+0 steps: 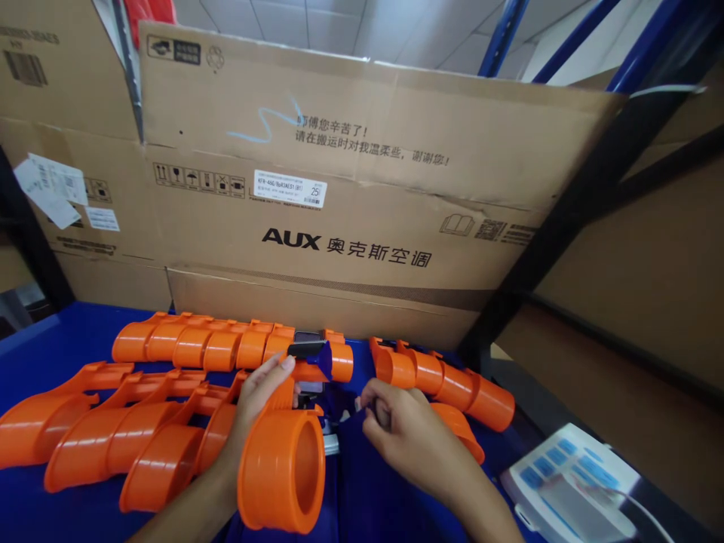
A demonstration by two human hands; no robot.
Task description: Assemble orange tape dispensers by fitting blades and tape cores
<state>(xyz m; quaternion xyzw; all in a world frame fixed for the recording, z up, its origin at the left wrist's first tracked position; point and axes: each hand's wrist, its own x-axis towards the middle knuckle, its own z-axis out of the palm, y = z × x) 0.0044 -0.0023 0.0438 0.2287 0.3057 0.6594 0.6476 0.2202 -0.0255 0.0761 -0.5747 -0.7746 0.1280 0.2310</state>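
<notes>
My left hand (257, 400) is curled around an orange plastic pipe fitting (283, 464), fingers wrapped over its narrow end while the wide round mouth faces me at the counter's near edge. My right hand (404, 434) sits just beside it, fingers loosely bent with the tips pinched near a small pale piece I cannot make out; I cannot tell whether it grips anything. Just beyond my left fingertips a small dark device (308, 351) rests against the back row of orange fittings (226, 347), which lies side by side along the cardboard. More fittings (107, 434) crowd the left, pressed against my left wrist, and a shorter row (446, 381) runs off behind my right hand. A white keypad unit with blue buttons (566, 475) lies at the right edge. The counter (68, 332) is covered in deep blue. A large AUX carton (351, 188) walls off the back, with dark shelf framing (571, 204) slanting to the right.
</notes>
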